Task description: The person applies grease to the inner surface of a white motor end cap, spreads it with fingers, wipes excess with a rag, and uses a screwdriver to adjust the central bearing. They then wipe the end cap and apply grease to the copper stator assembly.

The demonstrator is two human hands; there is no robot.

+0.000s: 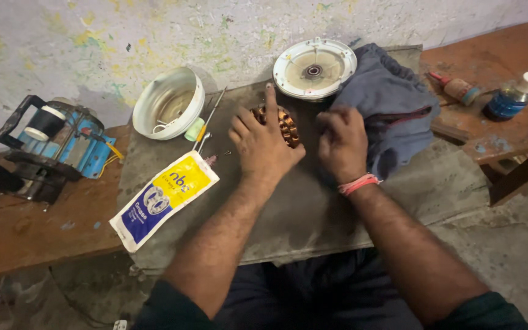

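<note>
A round copper-wound coil [287,124] lies on a grey slab [313,208] in the middle. My left hand [263,143] covers its left side, fingers curled on it with the index finger pointing up. My right hand [341,143], with a pink band at the wrist, rests at the coil's right side, fingers bent toward it. Most of the coil is hidden under the two hands. Right of my right hand lies a crumpled grey cloth [392,104].
A white round cover [314,67] leans at the wall, a white bowl-shaped housing [167,102] at left. A screwdriver [206,125] and a yellow-blue pouch [163,198] lie left of my hands. A blue machine [50,146] sits far left; a blue bottle [511,98] on the right bench.
</note>
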